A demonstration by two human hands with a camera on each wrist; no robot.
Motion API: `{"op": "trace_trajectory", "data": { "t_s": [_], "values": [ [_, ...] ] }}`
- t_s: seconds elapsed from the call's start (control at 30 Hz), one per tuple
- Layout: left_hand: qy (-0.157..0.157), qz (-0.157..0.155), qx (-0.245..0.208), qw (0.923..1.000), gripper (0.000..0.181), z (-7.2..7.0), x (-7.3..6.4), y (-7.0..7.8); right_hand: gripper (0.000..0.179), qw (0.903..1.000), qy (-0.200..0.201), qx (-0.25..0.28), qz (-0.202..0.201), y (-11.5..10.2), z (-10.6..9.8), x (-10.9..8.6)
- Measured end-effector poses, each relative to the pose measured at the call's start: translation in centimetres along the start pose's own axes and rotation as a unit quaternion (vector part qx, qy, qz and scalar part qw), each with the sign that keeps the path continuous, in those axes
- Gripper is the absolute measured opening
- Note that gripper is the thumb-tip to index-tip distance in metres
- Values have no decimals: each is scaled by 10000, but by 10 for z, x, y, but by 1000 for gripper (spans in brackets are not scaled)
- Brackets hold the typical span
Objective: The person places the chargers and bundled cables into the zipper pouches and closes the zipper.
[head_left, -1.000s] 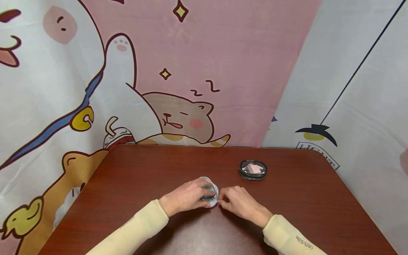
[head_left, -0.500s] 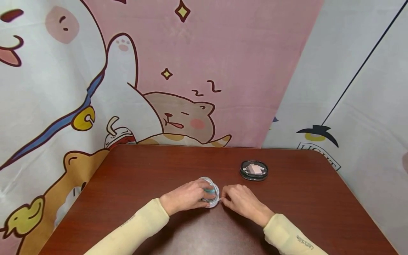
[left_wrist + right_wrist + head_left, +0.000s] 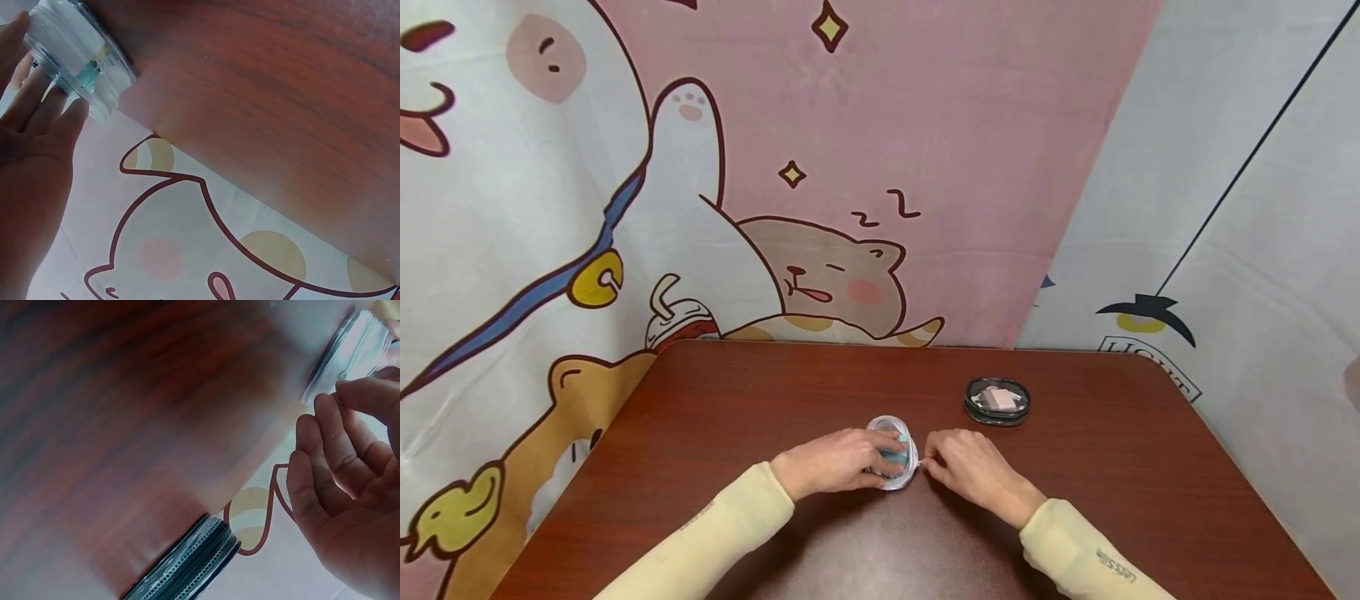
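Observation:
A small clear zip pouch (image 3: 912,460) with whitish edging stands near the table's middle, with something teal inside. My left hand (image 3: 838,461) grips it from the left, fingers spread over its top and thumb at the near side. In the left wrist view the pouch's clear wall (image 3: 69,37) shows between thumb and fingers. My right hand (image 3: 973,468) pinches the small zipper pull (image 3: 921,462) at the pouch's right side, thumb against index finger. The right wrist view has those fingertips (image 3: 340,394) close beside the pouch (image 3: 353,353), with the pull mostly hidden.
A second clear pouch (image 3: 997,419) with black edging lies farther back to the right, with a pale pink item (image 3: 998,399) inside. The brown table (image 3: 760,383) ends at a cartoon-printed cloth (image 3: 977,167) behind it.
My right hand has moved slightly right and away from me along the pouch's edge, pinching the pull. The pouch has turned a little under my left hand.

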State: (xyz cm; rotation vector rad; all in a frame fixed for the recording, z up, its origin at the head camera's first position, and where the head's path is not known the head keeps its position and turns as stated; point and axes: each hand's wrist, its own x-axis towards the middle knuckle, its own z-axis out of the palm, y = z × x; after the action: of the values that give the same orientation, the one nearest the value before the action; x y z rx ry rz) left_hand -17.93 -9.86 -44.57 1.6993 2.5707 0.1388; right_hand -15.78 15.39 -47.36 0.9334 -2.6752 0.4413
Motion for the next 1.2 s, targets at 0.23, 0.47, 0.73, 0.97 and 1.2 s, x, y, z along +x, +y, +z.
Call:
{"op": "trace_trajectory", "data": {
  "t_s": [0.23,0.47,0.73,0.97,1.2],
  "values": [
    [17,130,34,9999,30,-1,-2,-1,25,9999,-112,51,31,2,0,-1],
    [22,250,25,9997,28,-1,-2,-2,24,9998,-101,-83,118,2,0,-1],
    [-217,-81,-554,9982,26,-4,-5,-2,21,9985,-359,414,-31,-3,-2,-4],
    [71,-448,-1054,9934,27,-1,-1,5,22,9976,-355,596,-79,-5,-3,-6],
    [715,-624,-282,9951,44,6,9,15,23,9968,-345,722,41,-5,-1,-6]
  ]
}}
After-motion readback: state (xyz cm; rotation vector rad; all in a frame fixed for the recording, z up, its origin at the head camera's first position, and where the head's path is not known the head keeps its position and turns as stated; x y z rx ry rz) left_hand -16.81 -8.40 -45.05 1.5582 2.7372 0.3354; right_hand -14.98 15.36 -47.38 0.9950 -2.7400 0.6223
